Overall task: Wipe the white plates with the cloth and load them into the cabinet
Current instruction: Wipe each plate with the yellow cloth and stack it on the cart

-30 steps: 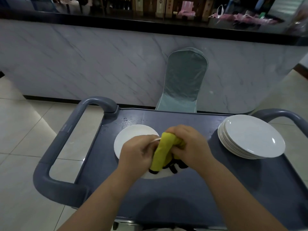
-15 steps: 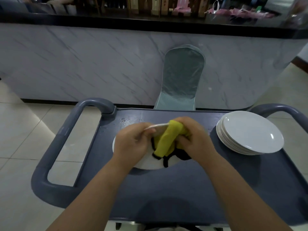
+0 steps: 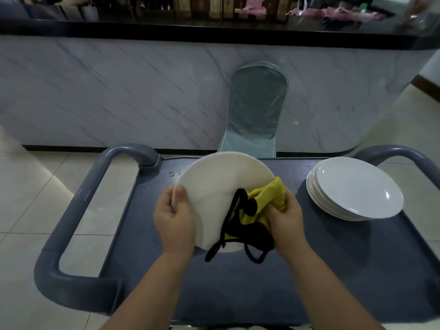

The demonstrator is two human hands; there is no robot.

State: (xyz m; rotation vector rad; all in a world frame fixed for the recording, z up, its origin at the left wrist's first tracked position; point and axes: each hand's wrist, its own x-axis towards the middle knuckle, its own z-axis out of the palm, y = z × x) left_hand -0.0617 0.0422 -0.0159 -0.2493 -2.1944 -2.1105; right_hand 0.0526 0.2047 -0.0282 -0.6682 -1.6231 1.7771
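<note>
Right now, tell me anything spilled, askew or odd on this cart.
Water droplets lie spilled on the cart top near its far left corner, just beyond the tilted plate. The yellow cloth has black edging hanging loose below the plate. Nothing else stands out.

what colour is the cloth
Yellow with black edging, clearest in the head view.

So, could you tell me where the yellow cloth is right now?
In the head view, the yellow cloth is bunched in the right hand at centre, against the right edge of the white plate, with the stack of plates further right.
</note>
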